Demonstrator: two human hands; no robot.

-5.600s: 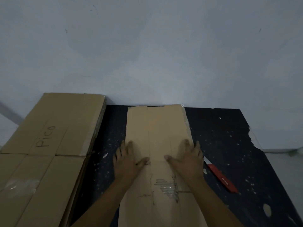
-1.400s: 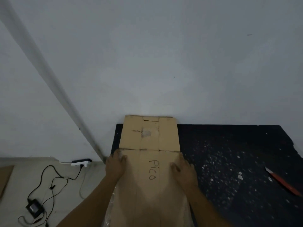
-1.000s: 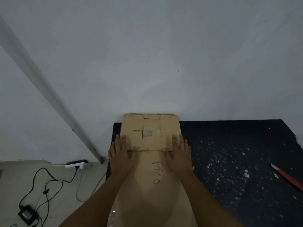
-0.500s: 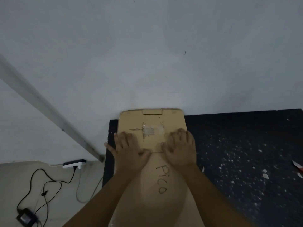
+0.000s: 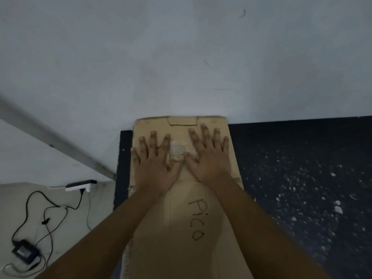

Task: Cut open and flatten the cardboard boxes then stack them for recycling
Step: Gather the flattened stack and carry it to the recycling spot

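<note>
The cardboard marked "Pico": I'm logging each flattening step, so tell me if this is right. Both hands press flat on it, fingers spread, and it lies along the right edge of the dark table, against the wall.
Not quite. The head view shows the cardboard along the left edge of the dark table, not the right. The rest holds: left hand and right hand press flat, fingers spread, its far end against the wall.

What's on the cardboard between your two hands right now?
In the head view, a patch of torn tape residue sits on the flattened cardboard between the left hand and right hand.
</note>
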